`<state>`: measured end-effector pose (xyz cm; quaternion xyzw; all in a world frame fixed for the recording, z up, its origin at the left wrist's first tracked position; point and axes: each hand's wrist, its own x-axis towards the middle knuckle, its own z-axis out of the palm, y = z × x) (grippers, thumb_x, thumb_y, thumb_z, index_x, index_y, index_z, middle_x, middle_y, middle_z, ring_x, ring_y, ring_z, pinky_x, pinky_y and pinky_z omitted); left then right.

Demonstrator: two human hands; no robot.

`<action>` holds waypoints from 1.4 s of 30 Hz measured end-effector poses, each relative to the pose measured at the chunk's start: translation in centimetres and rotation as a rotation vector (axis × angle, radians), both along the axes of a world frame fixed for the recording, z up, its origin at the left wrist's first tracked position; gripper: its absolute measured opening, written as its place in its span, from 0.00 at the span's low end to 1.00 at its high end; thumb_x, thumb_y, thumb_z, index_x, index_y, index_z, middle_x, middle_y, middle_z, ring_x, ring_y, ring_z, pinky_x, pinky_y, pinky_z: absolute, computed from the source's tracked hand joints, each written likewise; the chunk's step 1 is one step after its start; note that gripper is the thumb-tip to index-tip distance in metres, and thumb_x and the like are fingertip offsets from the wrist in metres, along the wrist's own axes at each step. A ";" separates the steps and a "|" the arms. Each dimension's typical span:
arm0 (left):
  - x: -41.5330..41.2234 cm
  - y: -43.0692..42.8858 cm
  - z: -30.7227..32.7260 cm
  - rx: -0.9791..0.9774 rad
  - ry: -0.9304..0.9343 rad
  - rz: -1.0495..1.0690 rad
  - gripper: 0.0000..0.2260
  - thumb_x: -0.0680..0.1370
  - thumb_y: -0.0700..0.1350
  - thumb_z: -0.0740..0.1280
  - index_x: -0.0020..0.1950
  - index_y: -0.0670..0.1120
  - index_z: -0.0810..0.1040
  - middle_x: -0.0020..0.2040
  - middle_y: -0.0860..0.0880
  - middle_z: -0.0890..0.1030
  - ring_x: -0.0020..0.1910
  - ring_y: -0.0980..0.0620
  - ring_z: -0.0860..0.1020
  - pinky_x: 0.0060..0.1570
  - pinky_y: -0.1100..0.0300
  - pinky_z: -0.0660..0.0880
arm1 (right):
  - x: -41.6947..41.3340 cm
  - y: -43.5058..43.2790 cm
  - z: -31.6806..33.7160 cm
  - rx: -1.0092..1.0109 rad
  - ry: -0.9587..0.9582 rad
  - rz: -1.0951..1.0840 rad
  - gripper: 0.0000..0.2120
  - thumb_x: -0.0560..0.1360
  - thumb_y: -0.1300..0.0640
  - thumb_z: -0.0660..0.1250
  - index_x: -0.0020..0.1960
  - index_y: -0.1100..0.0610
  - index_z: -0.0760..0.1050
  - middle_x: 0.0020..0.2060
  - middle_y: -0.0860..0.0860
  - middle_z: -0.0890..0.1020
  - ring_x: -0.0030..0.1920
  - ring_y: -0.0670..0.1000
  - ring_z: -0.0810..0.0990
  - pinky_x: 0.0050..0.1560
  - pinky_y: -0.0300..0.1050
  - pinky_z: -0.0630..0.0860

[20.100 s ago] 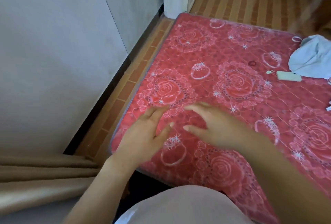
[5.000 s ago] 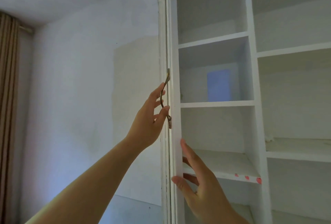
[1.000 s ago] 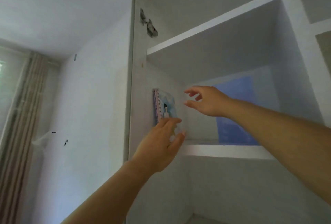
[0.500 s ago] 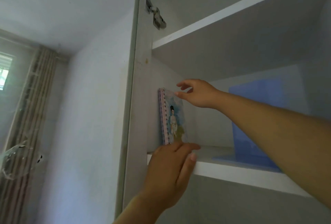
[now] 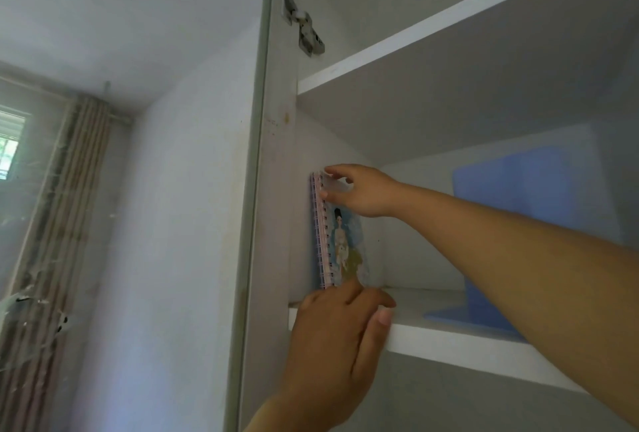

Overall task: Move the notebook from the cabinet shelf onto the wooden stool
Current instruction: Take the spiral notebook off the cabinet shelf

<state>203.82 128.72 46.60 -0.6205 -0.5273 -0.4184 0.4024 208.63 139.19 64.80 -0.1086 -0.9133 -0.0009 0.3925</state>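
Notebook [image 5: 340,241] as subject, but entries run from largest item down. White cabinet [image 5: 273,189]: door open, metal hinge [image 5: 306,34] exposed on the left side panel, shelf board [image 5: 449,341] at roughly head height. Blue plastic sheet [image 5: 511,210] leans against the back wall, well to the right of the work. Notebook stands upright at the far left of the shelf, against the side panel, long axis vertical, spiral binding toward the camera, illustrated cover facing right. Right hand [image 5: 363,195] reaches in from the right; thumb and fingers pinch narrowly on the top corner at the binding. Left hand [image 5: 339,338] is below, fingers loosely extended together, tips touching the shelf edge at the notebook's bottom corner, not wrapped round anything. Judgement: right hand holds the only grip; withdrawal should run toward the camera, left hand catching the base. Wooden stool not in view.
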 end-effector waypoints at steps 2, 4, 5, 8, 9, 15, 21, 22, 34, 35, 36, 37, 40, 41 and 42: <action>0.1 0.0 0.0 -0.004 -0.004 0.008 0.20 0.79 0.58 0.43 0.49 0.58 0.74 0.43 0.59 0.75 0.43 0.62 0.71 0.47 0.59 0.68 | 0.1 0.2 0.0 0.017 -0.013 -0.021 0.32 0.74 0.45 0.64 0.73 0.53 0.57 0.70 0.54 0.63 0.68 0.54 0.64 0.64 0.41 0.60; 0.1 0.0 0.1 -0.012 -0.004 0.007 0.21 0.78 0.59 0.42 0.47 0.57 0.74 0.41 0.59 0.74 0.41 0.61 0.71 0.45 0.58 0.68 | 0.3 0.3 0.0 0.009 -0.004 -0.025 0.33 0.74 0.44 0.64 0.73 0.53 0.57 0.70 0.54 0.62 0.68 0.53 0.63 0.64 0.40 0.59; 0.1 -0.1 0.1 -0.017 -0.003 0.003 0.22 0.78 0.60 0.42 0.47 0.57 0.74 0.41 0.59 0.74 0.41 0.61 0.71 0.45 0.58 0.68 | 0.6 0.3 0.0 0.010 0.005 -0.029 0.32 0.73 0.44 0.64 0.73 0.52 0.57 0.69 0.54 0.62 0.68 0.53 0.63 0.63 0.38 0.58; 0.0 -0.3 0.2 -0.053 -0.001 -0.003 0.25 0.77 0.62 0.39 0.47 0.57 0.74 0.42 0.59 0.74 0.42 0.61 0.72 0.46 0.56 0.69 | 1.2 0.7 -0.1 0.017 0.046 -0.052 0.31 0.72 0.42 0.65 0.71 0.49 0.60 0.66 0.54 0.63 0.67 0.55 0.61 0.65 0.43 0.58; 0.0 -0.3 0.2 -0.060 0.004 0.001 0.25 0.77 0.62 0.39 0.48 0.57 0.74 0.42 0.59 0.74 0.42 0.61 0.72 0.46 0.56 0.69 | 1.4 0.6 -0.1 0.028 0.057 -0.063 0.31 0.72 0.42 0.65 0.71 0.49 0.61 0.66 0.54 0.63 0.67 0.55 0.60 0.66 0.45 0.58; -0.3 -0.1 0.3 -0.035 0.034 -0.023 0.23 0.78 0.61 0.41 0.48 0.58 0.74 0.42 0.58 0.75 0.41 0.58 0.74 0.42 0.52 0.72 | 1.7 -0.1 -0.4 0.030 0.075 -0.020 0.29 0.72 0.45 0.67 0.69 0.54 0.63 0.67 0.52 0.69 0.63 0.51 0.69 0.56 0.38 0.64; -0.3 0.1 0.4 -0.002 0.042 0.001 0.23 0.77 0.62 0.40 0.47 0.59 0.74 0.41 0.59 0.76 0.40 0.58 0.75 0.41 0.52 0.73 | 2.1 -0.3 -0.3 0.029 0.111 0.008 0.28 0.71 0.46 0.69 0.66 0.54 0.65 0.63 0.53 0.72 0.61 0.52 0.71 0.58 0.43 0.69; -0.3 0.2 0.4 0.003 0.041 0.004 0.23 0.77 0.62 0.40 0.47 0.59 0.74 0.41 0.59 0.76 0.39 0.58 0.74 0.41 0.52 0.73 | 2.2 -0.2 -0.3 0.033 0.114 0.008 0.28 0.71 0.46 0.69 0.67 0.54 0.66 0.63 0.53 0.72 0.61 0.52 0.71 0.59 0.43 0.68; 0.1 -1.2 0.7 0.061 -0.032 -0.186 0.16 0.77 0.62 0.49 0.50 0.59 0.73 0.47 0.60 0.74 0.48 0.62 0.75 0.46 0.59 0.73 | 6.8 -1.0 -1.1 -0.046 0.329 0.079 0.27 0.61 0.50 0.78 0.58 0.52 0.77 0.53 0.47 0.79 0.51 0.43 0.75 0.49 0.34 0.68; 0.3 -1.6 0.8 0.068 -0.037 -0.183 0.15 0.77 0.62 0.50 0.50 0.60 0.73 0.47 0.61 0.74 0.48 0.62 0.74 0.46 0.61 0.72 | 7.1 -1.3 -1.2 -0.051 0.334 0.088 0.25 0.62 0.52 0.78 0.57 0.52 0.77 0.51 0.47 0.80 0.49 0.42 0.75 0.47 0.31 0.68; 0.4 -1.9 0.9 0.073 -0.041 -0.178 0.14 0.76 0.61 0.50 0.50 0.60 0.72 0.48 0.62 0.73 0.49 0.62 0.74 0.46 0.63 0.72 | 7.3 -1.6 -1.2 -0.055 0.336 0.100 0.23 0.62 0.53 0.78 0.56 0.53 0.78 0.49 0.46 0.80 0.48 0.42 0.76 0.44 0.28 0.68; 0.6 -2.3 1.0 0.077 -0.045 -0.178 0.13 0.76 0.61 0.51 0.50 0.60 0.72 0.48 0.62 0.73 0.49 0.62 0.74 0.45 0.64 0.72 | 7.5 -1.9 -1.3 -0.054 0.334 0.114 0.21 0.63 0.55 0.77 0.55 0.53 0.79 0.47 0.46 0.81 0.48 0.42 0.76 0.43 0.27 0.68; 0.8 -3.4 1.1 0.071 -0.055 -0.180 0.13 0.76 0.60 0.52 0.50 0.58 0.74 0.49 0.62 0.73 0.48 0.61 0.75 0.44 0.65 0.71 | 7.5 -2.8 -1.7 -0.022 0.319 0.132 0.19 0.64 0.57 0.77 0.54 0.55 0.79 0.48 0.49 0.82 0.48 0.42 0.77 0.45 0.26 0.69; 0.9 -3.8 1.0 0.065 -0.056 -0.171 0.14 0.75 0.59 0.52 0.50 0.58 0.74 0.49 0.61 0.73 0.48 0.60 0.75 0.44 0.67 0.70 | 7.6 -3.1 -2.0 -0.009 0.317 0.134 0.20 0.64 0.57 0.77 0.55 0.56 0.79 0.49 0.49 0.82 0.48 0.42 0.77 0.46 0.25 0.69; 1.0 -4.3 1.0 0.059 -0.059 -0.157 0.14 0.75 0.59 0.52 0.50 0.58 0.75 0.49 0.61 0.73 0.49 0.60 0.75 0.44 0.68 0.70 | 7.7 -3.5 -2.2 0.006 0.321 0.136 0.20 0.64 0.57 0.77 0.55 0.57 0.79 0.49 0.50 0.82 0.48 0.42 0.77 0.46 0.25 0.69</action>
